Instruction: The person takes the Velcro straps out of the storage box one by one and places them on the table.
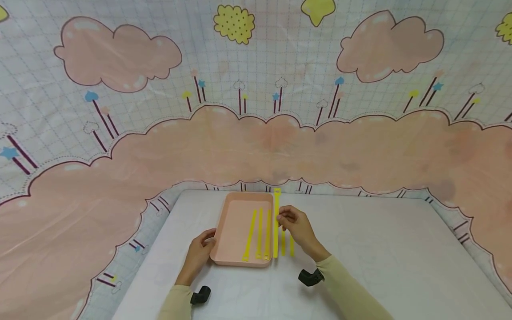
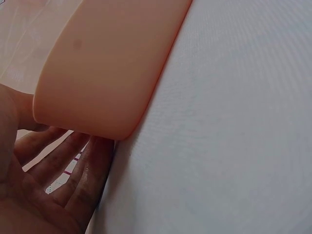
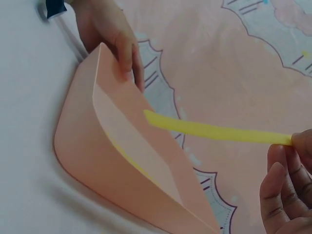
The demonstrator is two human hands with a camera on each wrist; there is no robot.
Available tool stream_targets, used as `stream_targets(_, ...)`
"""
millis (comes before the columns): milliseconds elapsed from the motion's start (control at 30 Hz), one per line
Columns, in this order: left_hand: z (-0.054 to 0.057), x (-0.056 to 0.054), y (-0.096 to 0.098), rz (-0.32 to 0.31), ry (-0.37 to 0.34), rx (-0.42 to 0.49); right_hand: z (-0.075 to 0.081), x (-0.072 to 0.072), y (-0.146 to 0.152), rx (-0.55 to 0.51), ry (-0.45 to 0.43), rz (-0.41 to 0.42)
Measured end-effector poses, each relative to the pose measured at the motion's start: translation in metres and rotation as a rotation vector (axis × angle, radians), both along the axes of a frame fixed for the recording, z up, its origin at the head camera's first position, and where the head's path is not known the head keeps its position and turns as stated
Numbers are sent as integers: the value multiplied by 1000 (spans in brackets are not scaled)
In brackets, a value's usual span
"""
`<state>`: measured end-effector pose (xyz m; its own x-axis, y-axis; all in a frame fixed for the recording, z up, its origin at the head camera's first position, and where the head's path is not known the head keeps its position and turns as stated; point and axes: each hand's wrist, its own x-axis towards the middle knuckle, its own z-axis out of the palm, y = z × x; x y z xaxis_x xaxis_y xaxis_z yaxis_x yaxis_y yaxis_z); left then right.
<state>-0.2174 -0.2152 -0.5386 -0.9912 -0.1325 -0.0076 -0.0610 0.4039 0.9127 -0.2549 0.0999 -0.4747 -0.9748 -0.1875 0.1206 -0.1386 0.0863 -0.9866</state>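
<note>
My right hand (image 1: 297,226) pinches a yellow strap with a slotted head, a cable tie (image 1: 276,235), between thumb and fingers. In the head view it stands lengthwise along the right rim of a shallow pink tray (image 1: 236,222); in the right wrist view the cable tie (image 3: 214,131) stretches from the fingertips over the tray (image 3: 117,161). My left hand (image 1: 201,249) grips the tray's left side, thumb at the rim and fingers against the outer wall (image 2: 87,87). Three more yellow cable ties (image 1: 259,235) lie side by side in the tray's right half.
Two yellow cable ties (image 1: 283,243) lie on the white table (image 1: 360,249) right of the tray, partly hidden by my right hand. A patterned cloth (image 1: 280,146) with pink clouds hangs behind the table. Dark wrist devices (image 1: 311,278) sit below both hands.
</note>
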Motion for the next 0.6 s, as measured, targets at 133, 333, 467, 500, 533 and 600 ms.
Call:
stream_targets(133,0,-1,0,1,-11,0,-1,2,9,-15,-9,-31)
stream_targets(333,1,-1,0,8,-13,3,-4,5,21,-6,-32,-98)
stream_targets(467,1,1,1,3,-13,3,-7,7,30,7,-65,-134)
stream_targets(500,1,1,1,4,-15,6,-8,7,32,9,-73,-141)
stream_targets(533,1,1,1,5,-14,7,-9,7,34,10,-76,-146)
stream_targets(600,1,0,1,6,-13,9,-10,6,38,13,-78,-157)
